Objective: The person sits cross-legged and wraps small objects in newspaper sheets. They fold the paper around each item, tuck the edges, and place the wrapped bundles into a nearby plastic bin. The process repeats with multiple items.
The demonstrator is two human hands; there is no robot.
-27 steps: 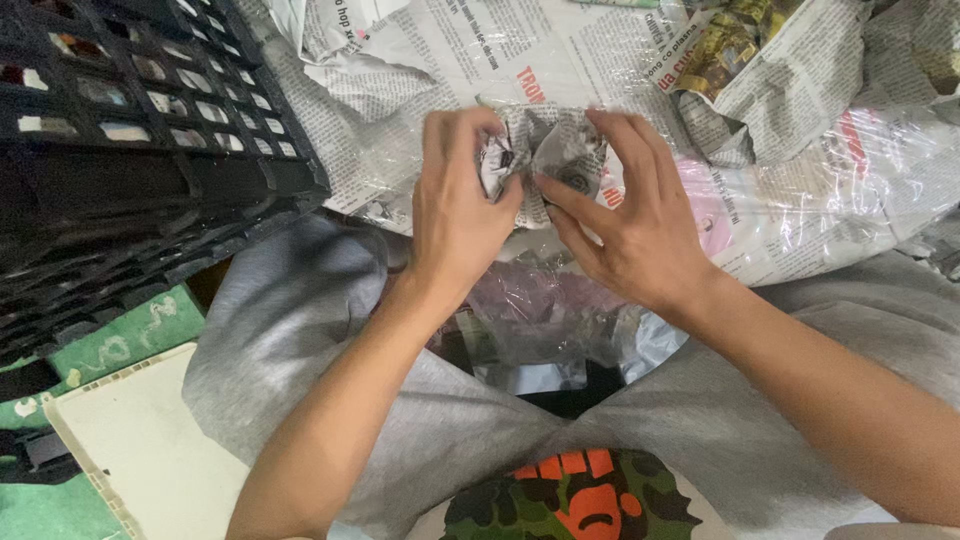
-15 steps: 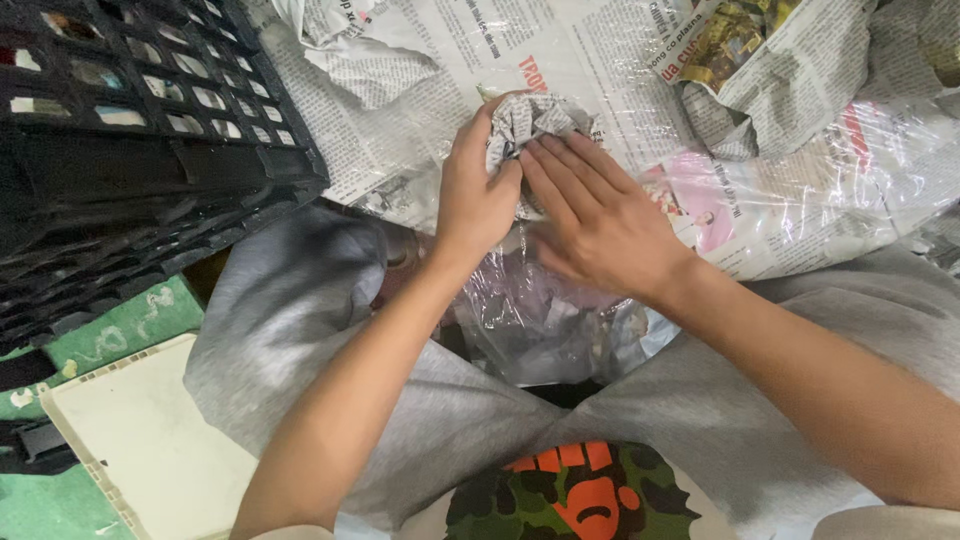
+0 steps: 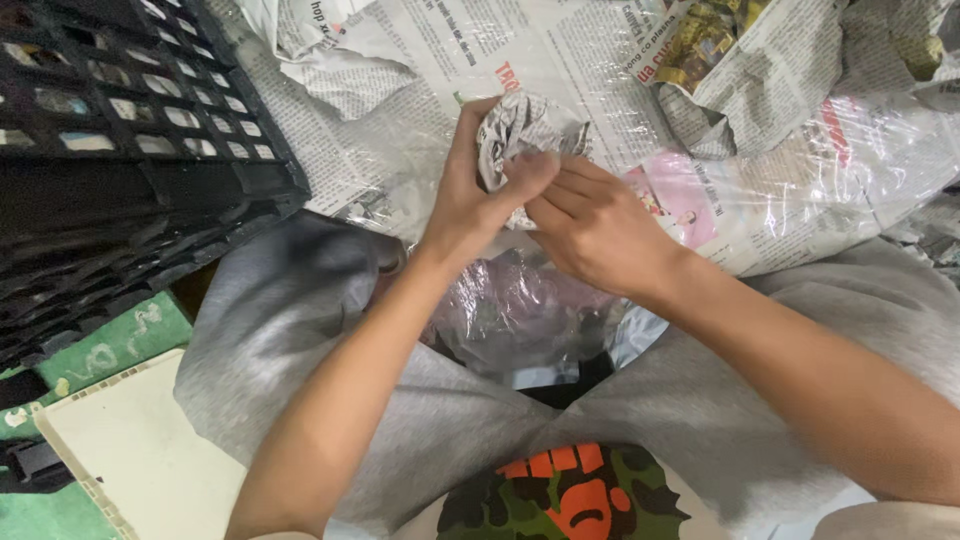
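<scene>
Head view: both hands meet on a crumpled newspaper bundle [image 3: 525, 135], the landmark for everything here. The left hand [image 3: 470, 195] is closed around the bundle's near left side, thumb pressed over its front. The right hand [image 3: 600, 225] comes in from the right, fingers curled and pressing on the bundle's lower edge, so it too grips the paper. The bundle is held just above the spread newspaper sheets [image 3: 420, 60] that lie beyond and around it. Nearer the person than the bundle, clear plastic film [image 3: 510, 310] is bunched in the lap between grey trouser legs [image 3: 300, 330]. Left of the bundle stands a black plastic crate [image 3: 120, 140]. To its far right, an open paper wrap shows yellowish pieces [image 3: 705, 45].

The bundle looks light, soft and easily crushed or torn; whatever is inside is hidden. It is best cupped around its whole body rather than pinched by a loose flap.
</scene>
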